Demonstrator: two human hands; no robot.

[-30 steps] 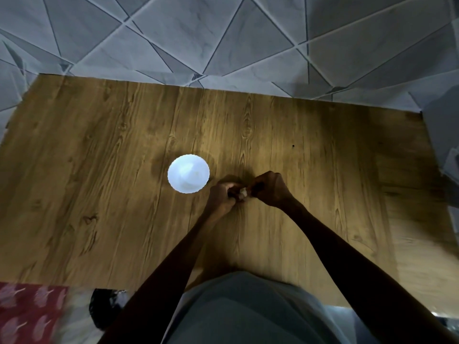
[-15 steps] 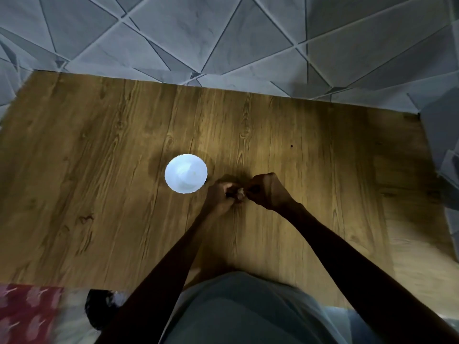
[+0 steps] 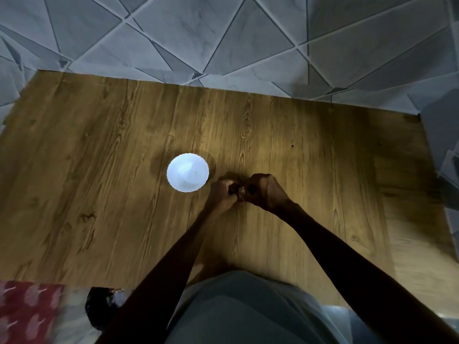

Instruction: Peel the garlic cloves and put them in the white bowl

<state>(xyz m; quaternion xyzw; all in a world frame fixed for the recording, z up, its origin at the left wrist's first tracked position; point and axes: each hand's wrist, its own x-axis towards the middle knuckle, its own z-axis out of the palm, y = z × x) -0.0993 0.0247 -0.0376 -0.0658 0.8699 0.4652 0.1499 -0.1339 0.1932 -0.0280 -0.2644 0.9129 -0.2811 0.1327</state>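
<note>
Closest to you, at the lower left, a red patterned cloth [image 3: 27, 311] lies beside your lap. From there your two forearms run up over the brown wood-grain table [image 3: 99, 170] and meet near its middle.

Your left hand [image 3: 222, 194] and right hand [image 3: 264, 191] are drawn together, knuckles up, the fingers of each curled in and pinching a small pale garlic clove [image 3: 241, 190] from opposite sides. Only a sliver of it shows between them. You seem to be holding it low over the wood so that one hand steadies it while the other works the skin loose. How much skin remains is too small to tell.

Just beyond and to the left of your left hand stands the round white bowl with a scalloped rim [image 3: 187, 173], kept near, by my reckoning, so a peeled clove needs only a short reach. Its glare hides whatever lies inside.

Past the table's far edge are grey marbled tiles cut in triangles [image 3: 223, 33].
</note>
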